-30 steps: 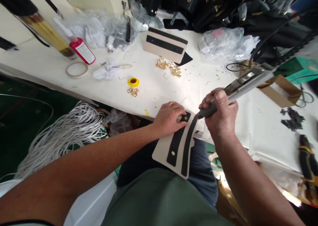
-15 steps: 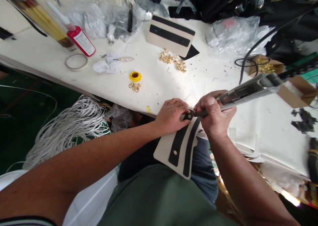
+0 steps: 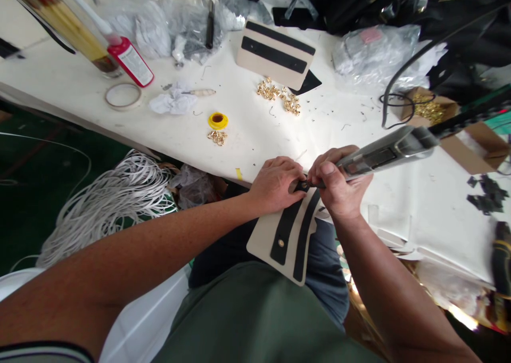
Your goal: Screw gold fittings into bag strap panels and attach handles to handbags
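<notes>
A beige panel (image 3: 263,238) with two black strips lies over my lap, against the table's front edge. My left hand (image 3: 277,184) presses on its upper end, thumb and fingers gripping it. One strip bears a small metal ring (image 3: 281,243). In my right hand (image 3: 341,184) is a silver and black power tool (image 3: 387,153), whose narrow tip meets the strip's upper end beside my left thumb. The exact contact at the tip is too small to make out.
On the white table (image 3: 239,107) are a second panel (image 3: 273,67), gold fittings (image 3: 291,105), a yellow ring-shaped roll (image 3: 217,121), a tape ring (image 3: 123,96), a red bottle (image 3: 136,65) and plastic bags. Boxes (image 3: 435,107) and a black cable stand at the right.
My right hand and the power tool have shifted slightly left, and the tool's rear end has swung left and down. My left hand stays on the panel.
</notes>
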Demonstrator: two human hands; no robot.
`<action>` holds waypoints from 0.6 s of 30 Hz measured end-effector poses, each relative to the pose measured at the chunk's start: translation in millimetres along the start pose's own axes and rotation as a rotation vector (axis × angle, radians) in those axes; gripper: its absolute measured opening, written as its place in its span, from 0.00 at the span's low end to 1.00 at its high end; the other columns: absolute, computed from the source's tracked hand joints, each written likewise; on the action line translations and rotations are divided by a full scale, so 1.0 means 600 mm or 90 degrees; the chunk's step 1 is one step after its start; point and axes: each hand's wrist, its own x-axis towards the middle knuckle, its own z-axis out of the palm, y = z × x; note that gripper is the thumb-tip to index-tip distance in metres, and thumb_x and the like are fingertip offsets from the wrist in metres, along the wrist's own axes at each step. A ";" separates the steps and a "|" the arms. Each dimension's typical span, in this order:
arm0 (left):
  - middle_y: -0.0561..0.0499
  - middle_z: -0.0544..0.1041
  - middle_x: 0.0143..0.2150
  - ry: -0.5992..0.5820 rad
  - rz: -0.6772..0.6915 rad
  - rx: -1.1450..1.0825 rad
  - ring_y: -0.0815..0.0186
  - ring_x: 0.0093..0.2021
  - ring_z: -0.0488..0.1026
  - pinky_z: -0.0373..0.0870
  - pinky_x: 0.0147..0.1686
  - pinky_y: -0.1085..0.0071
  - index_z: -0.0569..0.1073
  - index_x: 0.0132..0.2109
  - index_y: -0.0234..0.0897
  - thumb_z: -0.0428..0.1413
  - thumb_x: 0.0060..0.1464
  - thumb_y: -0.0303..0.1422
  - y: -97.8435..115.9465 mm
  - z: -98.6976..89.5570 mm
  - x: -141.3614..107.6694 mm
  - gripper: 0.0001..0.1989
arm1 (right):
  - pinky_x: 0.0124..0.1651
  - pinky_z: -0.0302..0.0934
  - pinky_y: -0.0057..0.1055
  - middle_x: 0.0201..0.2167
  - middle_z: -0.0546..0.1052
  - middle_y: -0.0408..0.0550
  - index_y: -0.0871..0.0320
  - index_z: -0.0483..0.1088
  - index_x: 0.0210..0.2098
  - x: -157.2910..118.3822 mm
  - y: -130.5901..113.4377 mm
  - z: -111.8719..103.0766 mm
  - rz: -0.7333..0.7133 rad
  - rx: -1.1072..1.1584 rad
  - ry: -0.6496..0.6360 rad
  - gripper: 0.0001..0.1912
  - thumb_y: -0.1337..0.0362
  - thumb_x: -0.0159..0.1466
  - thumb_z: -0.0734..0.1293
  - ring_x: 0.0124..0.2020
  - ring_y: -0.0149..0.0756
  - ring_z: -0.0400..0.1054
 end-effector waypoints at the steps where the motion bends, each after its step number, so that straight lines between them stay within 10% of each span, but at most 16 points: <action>1: 0.48 0.79 0.57 0.001 0.000 0.002 0.52 0.63 0.69 0.65 0.60 0.52 0.77 0.49 0.43 0.65 0.56 0.40 0.000 0.001 0.000 0.15 | 0.24 0.67 0.32 0.21 0.69 0.39 0.53 0.65 0.29 0.000 0.002 0.002 -0.005 0.006 0.016 0.21 0.44 0.64 0.72 0.21 0.33 0.67; 18: 0.51 0.81 0.57 0.006 -0.013 -0.038 0.53 0.64 0.70 0.63 0.63 0.53 0.79 0.45 0.45 0.65 0.55 0.39 0.003 0.000 0.001 0.11 | 0.19 0.58 0.29 0.17 0.64 0.33 0.52 0.62 0.29 0.008 0.005 0.017 0.013 0.140 0.064 0.20 0.49 0.62 0.74 0.14 0.29 0.60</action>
